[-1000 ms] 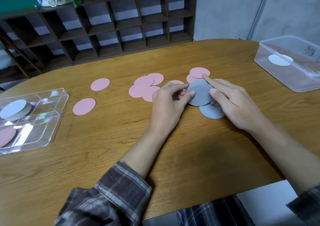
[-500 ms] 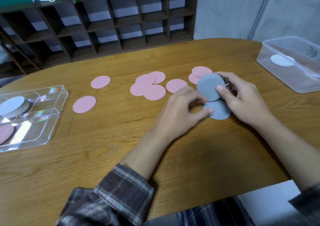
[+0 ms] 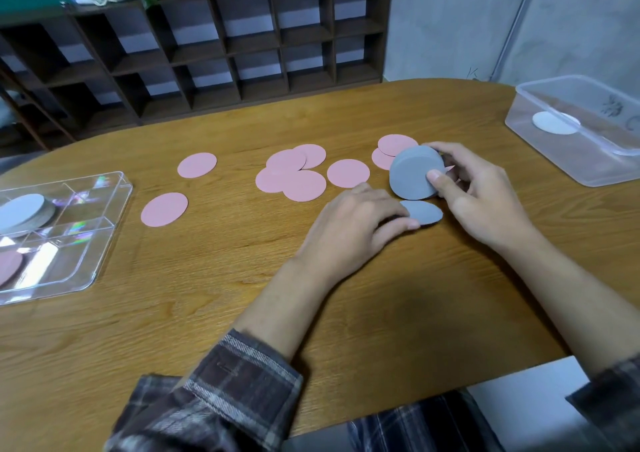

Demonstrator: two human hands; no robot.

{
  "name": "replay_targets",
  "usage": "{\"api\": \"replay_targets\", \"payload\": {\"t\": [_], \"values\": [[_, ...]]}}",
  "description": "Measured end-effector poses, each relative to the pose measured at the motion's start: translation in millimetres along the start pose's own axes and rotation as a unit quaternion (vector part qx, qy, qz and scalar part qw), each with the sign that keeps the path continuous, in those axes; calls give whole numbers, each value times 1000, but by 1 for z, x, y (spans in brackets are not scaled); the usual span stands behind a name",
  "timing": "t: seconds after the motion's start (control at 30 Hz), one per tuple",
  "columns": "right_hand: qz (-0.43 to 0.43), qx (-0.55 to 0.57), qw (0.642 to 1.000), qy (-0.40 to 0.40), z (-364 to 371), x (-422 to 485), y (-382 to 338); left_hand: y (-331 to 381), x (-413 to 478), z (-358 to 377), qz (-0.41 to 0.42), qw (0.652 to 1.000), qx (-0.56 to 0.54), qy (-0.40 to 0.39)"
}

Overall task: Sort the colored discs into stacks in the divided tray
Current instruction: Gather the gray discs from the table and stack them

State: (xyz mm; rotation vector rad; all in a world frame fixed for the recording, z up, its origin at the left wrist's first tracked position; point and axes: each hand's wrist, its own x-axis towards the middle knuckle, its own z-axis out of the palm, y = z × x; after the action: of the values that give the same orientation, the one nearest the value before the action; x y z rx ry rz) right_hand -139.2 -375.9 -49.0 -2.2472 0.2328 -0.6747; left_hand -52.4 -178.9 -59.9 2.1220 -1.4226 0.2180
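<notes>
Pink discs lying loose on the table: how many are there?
9, perhaps more hidden. Far left; nearer left; four overlapping in the middle; one alone; two behind the grey stack.

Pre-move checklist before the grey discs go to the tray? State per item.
1. Right hand grips the grey stack: ok, thumb on its face, fingers behind, lifted and tilted.
2. Last loose grey disc picked up: not ok, it lies flat on the table with the left hand fingertips on it.
3. Grey compartment of the divided tray ready: ok, a grey stack already sits in its far left section.
4. Path to the tray clear: not ok, pink discs lie scattered between.
5. Stack edges aligned: cannot tell.
</notes>
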Motion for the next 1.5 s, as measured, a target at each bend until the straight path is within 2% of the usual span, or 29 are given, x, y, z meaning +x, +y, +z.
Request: {"api": "replay_targets", "payload": {"t": [0.2,0.4,0.6,0.73,0.83,0.93,1.33,1.5], "values": [[-7,35,999,-27,1,0,2,2,-2,-4,-27,997,-5,76],[0,65,996,-61,6,-4,-2,5,-2,-6,-147,968,-150,138],[-5,91,993,-70,9,-5,-5,5,1,-5,-196,955,-154,161],[-4,79,993,-83,10,-7,-6,5,1,-5,-192,953,-155,177],[-8,3,994,-109,8,-8,-10,5,1,-5,-185,950,-147,203],[-22,-68,988,-136,9,-11,-17,4,0,-2,-192,954,-147,178],[-77,-94,987,-107,16,-15,-9,13,-6,-6,-198,949,-144,197],[-54,-122,982,-130,23,-15,-7,8,-10,2,-138,973,-31,181]]}}
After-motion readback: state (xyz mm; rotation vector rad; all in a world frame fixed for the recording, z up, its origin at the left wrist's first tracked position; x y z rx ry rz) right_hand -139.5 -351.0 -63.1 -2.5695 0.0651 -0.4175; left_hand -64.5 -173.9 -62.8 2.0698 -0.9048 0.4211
